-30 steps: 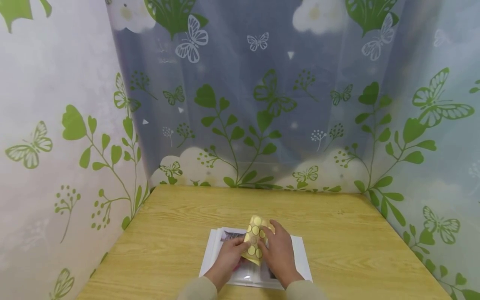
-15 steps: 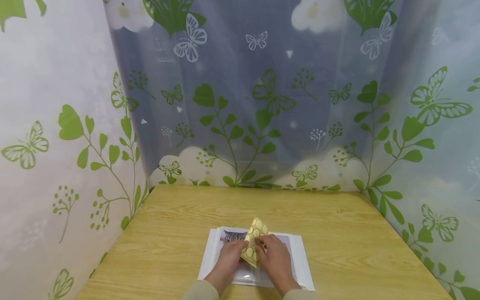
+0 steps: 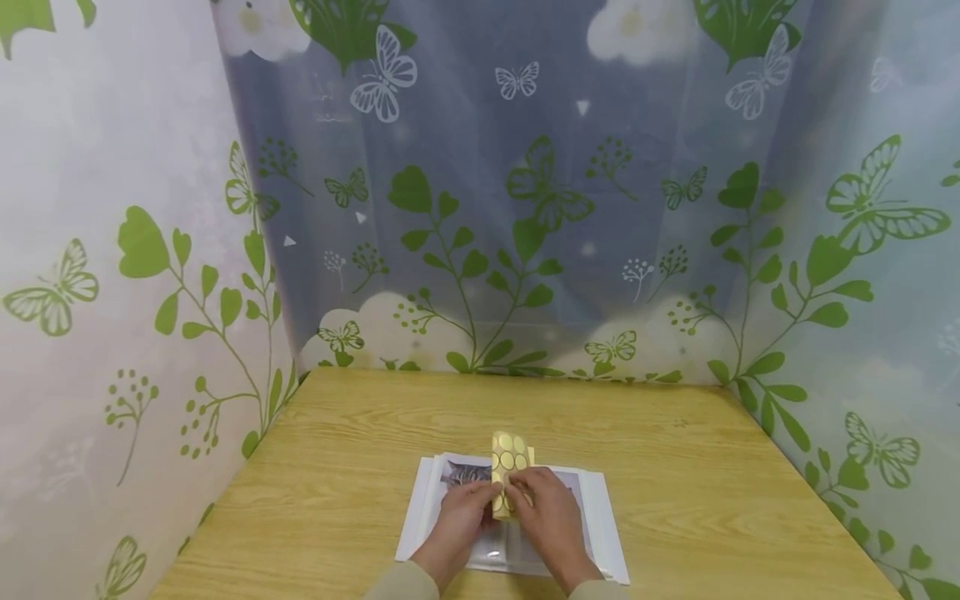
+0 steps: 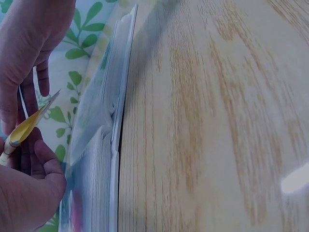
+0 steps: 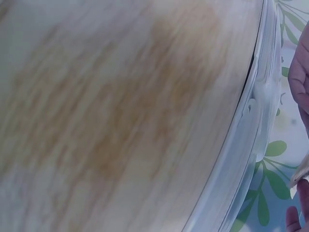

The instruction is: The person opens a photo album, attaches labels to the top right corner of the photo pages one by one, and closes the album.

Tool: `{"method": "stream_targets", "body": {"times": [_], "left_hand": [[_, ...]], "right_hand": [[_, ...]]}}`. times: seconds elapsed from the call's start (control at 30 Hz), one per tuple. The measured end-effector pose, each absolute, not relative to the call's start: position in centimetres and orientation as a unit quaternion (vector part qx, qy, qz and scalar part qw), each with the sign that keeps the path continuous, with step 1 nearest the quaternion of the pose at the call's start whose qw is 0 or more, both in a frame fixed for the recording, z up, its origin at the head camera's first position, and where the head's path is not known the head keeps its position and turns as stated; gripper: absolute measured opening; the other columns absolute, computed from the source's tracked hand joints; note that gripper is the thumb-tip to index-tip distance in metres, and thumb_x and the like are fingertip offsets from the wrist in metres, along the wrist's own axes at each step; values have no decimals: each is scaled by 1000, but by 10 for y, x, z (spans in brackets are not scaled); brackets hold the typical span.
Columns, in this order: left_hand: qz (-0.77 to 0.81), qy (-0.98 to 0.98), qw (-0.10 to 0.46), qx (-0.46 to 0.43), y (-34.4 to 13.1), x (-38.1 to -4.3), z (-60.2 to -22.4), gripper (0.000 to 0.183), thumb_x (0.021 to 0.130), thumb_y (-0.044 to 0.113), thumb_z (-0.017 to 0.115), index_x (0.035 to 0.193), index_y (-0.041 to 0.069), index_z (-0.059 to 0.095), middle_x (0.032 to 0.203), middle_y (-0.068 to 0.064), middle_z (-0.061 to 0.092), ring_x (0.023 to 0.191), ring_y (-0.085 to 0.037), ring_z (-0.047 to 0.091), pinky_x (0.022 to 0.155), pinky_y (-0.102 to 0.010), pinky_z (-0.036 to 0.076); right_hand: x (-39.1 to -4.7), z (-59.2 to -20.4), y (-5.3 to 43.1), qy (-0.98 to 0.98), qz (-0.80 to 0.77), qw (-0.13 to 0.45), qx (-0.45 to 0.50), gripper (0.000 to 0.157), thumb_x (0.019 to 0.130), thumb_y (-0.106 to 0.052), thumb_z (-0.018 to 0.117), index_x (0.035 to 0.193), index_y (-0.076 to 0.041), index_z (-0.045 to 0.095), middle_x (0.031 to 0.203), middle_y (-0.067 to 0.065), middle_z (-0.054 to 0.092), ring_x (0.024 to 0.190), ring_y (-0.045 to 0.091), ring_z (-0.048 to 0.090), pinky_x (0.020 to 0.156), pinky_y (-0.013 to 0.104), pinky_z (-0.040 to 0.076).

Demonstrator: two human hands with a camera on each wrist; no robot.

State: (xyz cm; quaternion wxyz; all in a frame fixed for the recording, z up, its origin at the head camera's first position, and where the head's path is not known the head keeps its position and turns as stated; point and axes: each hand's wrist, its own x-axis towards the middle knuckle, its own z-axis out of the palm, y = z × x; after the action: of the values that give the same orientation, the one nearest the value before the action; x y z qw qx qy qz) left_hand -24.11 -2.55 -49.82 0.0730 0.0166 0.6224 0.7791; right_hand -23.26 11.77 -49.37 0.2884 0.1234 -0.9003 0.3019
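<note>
A sheet of round gold stickers [image 3: 507,458] is held up over an open photo album [image 3: 609,533]. My left hand [image 3: 459,521] grips its left edge, thumb on the front. From the other side my right hand [image 3: 553,517] pinches at the sheet's lower right part, fingers bent and thumb close to the left thumb. Seen from the left wrist, the sheet [image 4: 26,128] bends into a curl between both hands. A cat picture [image 3: 467,475] shows on the album's left page; the hands cover much of both pages.
The album lies on a wood-grain table [image 3: 337,467], its thick stack of clear sleeves [image 4: 99,164] seen edge-on in the left wrist view. Curtains printed with leaves and butterflies [image 3: 480,208] enclose the table at the back and on both sides.
The right hand's spread fingers have drawn together into a pinch on the sheet. The sheet tilted and bent to a peak, then turned upright, its front now narrower in view.
</note>
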Motion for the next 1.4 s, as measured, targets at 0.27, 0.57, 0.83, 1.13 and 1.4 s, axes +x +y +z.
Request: {"method": "stream_targets", "body": {"times": [0.27, 0.57, 0.83, 1.13, 1.4], "left_hand": [[776, 627, 72, 10, -24, -245, -502, 26, 98, 14, 58, 106, -10, 68, 80, 0, 64, 68, -9, 56, 63, -23, 49], [775, 628, 70, 9, -24, -247, -500, 23, 97, 11, 58, 104, -9, 67, 82, 0, 65, 70, -9, 59, 65, -23, 50], [771, 634, 69, 7, -23, -244, -497, 28, 99, 16, 59, 108, -9, 67, 81, 1, 64, 70, -10, 57, 65, -23, 49], [767, 637, 77, 5, -24, -242, -495, 30, 98, 18, 61, 111, -7, 68, 83, 1, 67, 72, -9, 60, 66, -24, 50], [768, 635, 81, 15, -24, -245, -499, 29, 98, 15, 60, 111, -10, 67, 84, 0, 68, 73, -10, 59, 66, -24, 50]], "right_hand": [[-234, -495, 118, -893, 315, 293, 131, 20, 85, -21, 77, 101, -10, 75, 110, 6, 69, 100, 28, 65, 87, 49, 52], [-233, -494, 119, -900, 300, 292, 126, 18, 85, -24, 77, 99, -13, 75, 105, 4, 69, 97, 26, 65, 81, 47, 51], [-232, -492, 119, -908, 290, 281, 116, 22, 86, -29, 76, 100, -12, 77, 93, 0, 67, 87, 22, 63, 74, 41, 49], [-233, -491, 118, -913, 294, 262, 108, 23, 87, -29, 75, 101, -11, 78, 91, 0, 70, 86, 22, 65, 75, 43, 50], [-232, -490, 117, -912, 297, 262, 105, 20, 86, -28, 75, 98, -12, 79, 87, -3, 70, 83, 19, 65, 73, 39, 49]]}}
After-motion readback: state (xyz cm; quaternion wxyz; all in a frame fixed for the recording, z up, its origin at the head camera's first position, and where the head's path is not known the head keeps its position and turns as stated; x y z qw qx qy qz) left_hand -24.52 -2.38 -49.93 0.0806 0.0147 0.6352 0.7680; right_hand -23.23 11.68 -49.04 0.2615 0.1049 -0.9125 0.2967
